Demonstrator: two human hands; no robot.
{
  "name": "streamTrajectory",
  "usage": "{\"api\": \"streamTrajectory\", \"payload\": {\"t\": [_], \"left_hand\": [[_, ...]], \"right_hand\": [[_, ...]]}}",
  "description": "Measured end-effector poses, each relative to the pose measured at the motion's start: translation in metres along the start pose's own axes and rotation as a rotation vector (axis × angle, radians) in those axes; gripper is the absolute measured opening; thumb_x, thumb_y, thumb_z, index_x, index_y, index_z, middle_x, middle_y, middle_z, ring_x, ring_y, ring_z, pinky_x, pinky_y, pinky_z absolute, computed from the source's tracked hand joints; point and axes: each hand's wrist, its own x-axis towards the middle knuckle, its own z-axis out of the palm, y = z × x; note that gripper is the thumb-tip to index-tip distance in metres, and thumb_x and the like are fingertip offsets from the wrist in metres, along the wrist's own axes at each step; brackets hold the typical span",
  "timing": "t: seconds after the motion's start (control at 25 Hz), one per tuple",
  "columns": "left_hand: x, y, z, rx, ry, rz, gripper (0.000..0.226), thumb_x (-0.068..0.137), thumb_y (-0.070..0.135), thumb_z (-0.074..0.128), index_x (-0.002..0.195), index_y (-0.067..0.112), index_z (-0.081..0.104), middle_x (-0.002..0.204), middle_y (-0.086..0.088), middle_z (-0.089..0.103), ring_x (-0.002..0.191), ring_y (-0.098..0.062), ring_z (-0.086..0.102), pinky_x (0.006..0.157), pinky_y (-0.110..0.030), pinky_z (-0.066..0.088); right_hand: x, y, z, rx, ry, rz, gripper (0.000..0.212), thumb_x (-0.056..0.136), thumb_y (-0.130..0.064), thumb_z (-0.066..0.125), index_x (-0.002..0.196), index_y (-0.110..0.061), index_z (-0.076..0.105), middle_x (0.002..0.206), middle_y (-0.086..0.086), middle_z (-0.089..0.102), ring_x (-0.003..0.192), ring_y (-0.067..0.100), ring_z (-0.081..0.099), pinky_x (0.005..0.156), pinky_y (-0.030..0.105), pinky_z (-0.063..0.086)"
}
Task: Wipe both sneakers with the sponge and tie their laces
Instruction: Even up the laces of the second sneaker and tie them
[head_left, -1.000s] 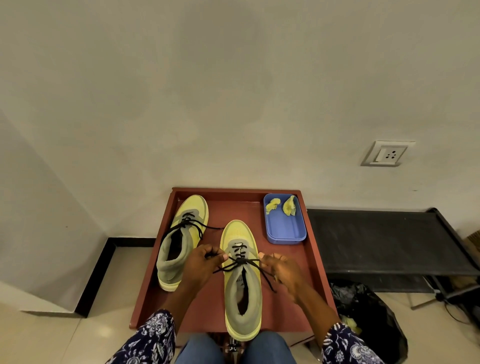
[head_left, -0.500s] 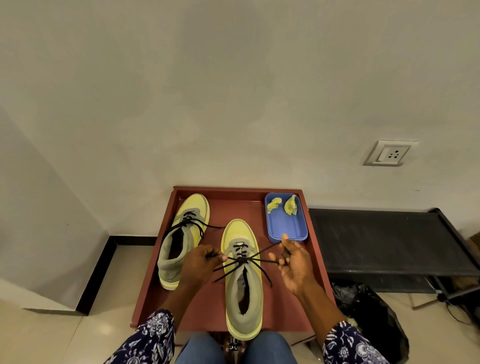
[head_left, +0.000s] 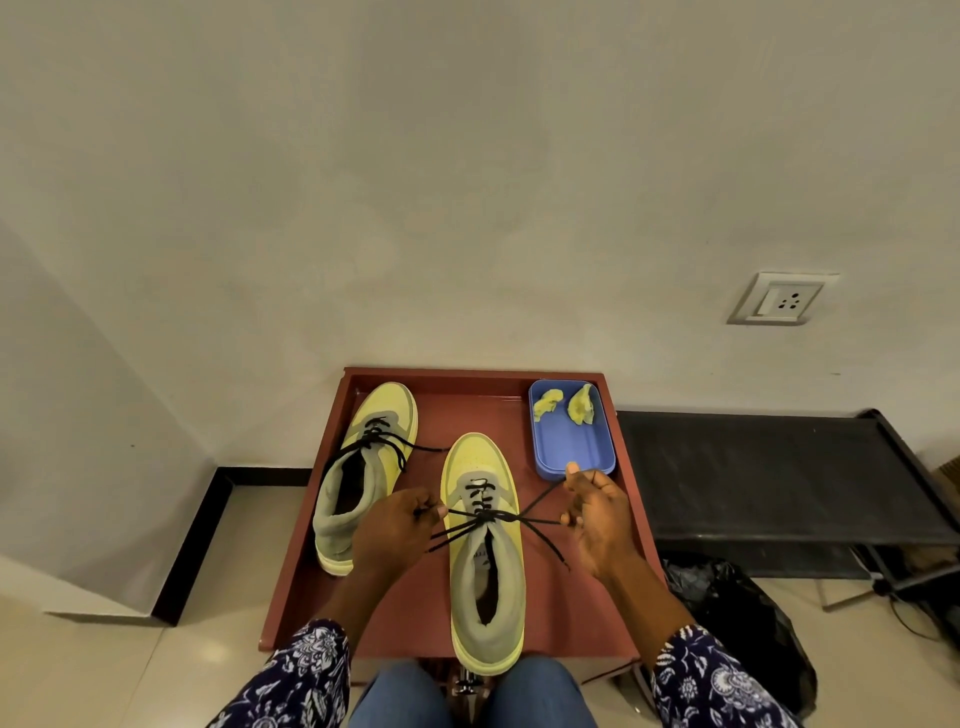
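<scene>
At the tray's (head_left: 306, 587) near edge: left hand (head_left: 397, 530) & right hand (head_left: 597, 512) each pinch the near sneaker's (head_left: 485, 571) laces (head_left: 488, 515), taut; uneven pull could slip the bow.

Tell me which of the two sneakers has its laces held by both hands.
The nearer sneaker, in the tray's middle; the left hand and right hand pull its laces apart. The far-left sneaker lies untouched.

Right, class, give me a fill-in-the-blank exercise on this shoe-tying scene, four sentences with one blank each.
1. The left hand and right hand each pinch part of a black ____.
2. Both sneakers stand on a ____ tray.
3. The yellow sponge pieces lie in a ____ container.
4. The far sneaker stands to the ____ of the near sneaker.

Missing words: lace; red-brown; blue; left
</scene>
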Motion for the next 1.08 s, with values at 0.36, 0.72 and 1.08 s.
{"api": "streamTrajectory", "payload": {"t": [0.36, 0.72, 1.08], "left_hand": [[0.004, -0.006, 0.001, 0.051, 0.005, -0.018, 0.021, 0.089, 0.031, 0.055, 0.08, 0.013, 0.061, 0.07, 0.0, 0.064, 0.066, -0.016, 0.059, 0.059, -0.031, 0.045], [0.006, -0.009, 0.006, 0.104, 0.021, -0.017, 0.022, 0.091, 0.031, 0.053, 0.081, 0.011, 0.057, 0.076, -0.002, 0.065, 0.071, -0.02, 0.059, 0.058, -0.028, 0.039], [0.005, -0.011, 0.009, 0.117, 0.039, -0.014, 0.021, 0.091, 0.029, 0.052, 0.078, 0.011, 0.054, 0.067, 0.002, 0.058, 0.066, -0.019, 0.056, 0.051, -0.025, 0.032]], "right_hand": [[0.008, 0.008, -0.004, -0.193, 0.022, -0.098, 0.033, 0.092, -0.019, 0.054, 0.062, -0.01, 0.048, 0.052, 0.002, 0.035, 0.049, 0.013, 0.032, 0.046, 0.028, 0.036], [0.012, 0.017, -0.008, -0.289, 0.024, -0.139, 0.027, 0.091, -0.02, 0.056, 0.071, -0.002, 0.051, 0.06, 0.007, 0.038, 0.052, 0.016, 0.033, 0.048, 0.029, 0.036], [0.014, 0.019, -0.011, -0.315, 0.025, -0.125, 0.029, 0.091, -0.019, 0.056, 0.066, -0.007, 0.045, 0.058, 0.005, 0.037, 0.052, 0.015, 0.033, 0.049, 0.029, 0.036]]}}
